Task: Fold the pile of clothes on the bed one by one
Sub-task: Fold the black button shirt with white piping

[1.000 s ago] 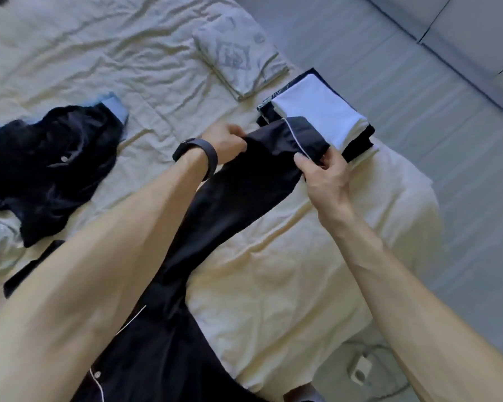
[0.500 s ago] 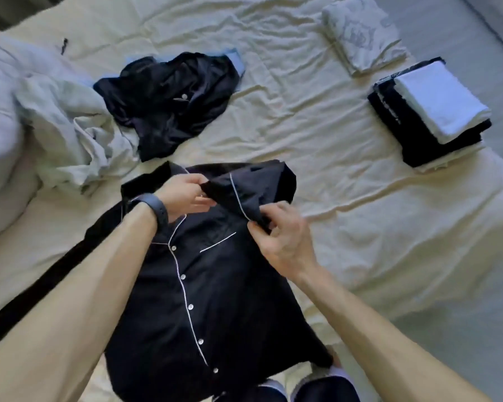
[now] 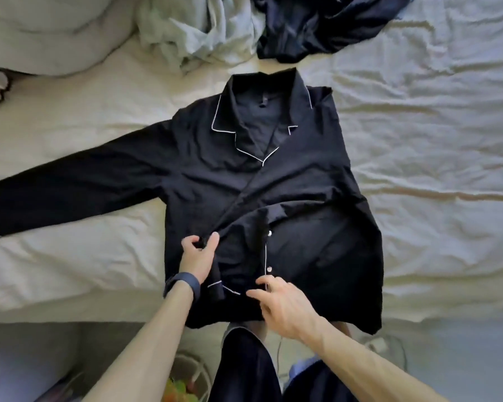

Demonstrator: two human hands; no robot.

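Head view is showing the black shirt (image 3: 302,184) lying flat on the bed (image 3: 418,140). Its folded sleeve (image 3: 238,250) is being pinched by the left grip (image 3: 196,256) and right grip (image 3: 285,306). The other sleeve (image 3: 70,187) is pointing left, nearest the left grip.

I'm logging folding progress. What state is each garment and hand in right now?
pajama shirt: flat, front up, one sleeve folded across, the other spread out.
left hand: grips shirt fabric.
right hand: pinches fabric near the buttons.
dark garment: crumpled, unfolded.
pale cloth: crumpled, unfolded.
bed sheet: wrinkled.
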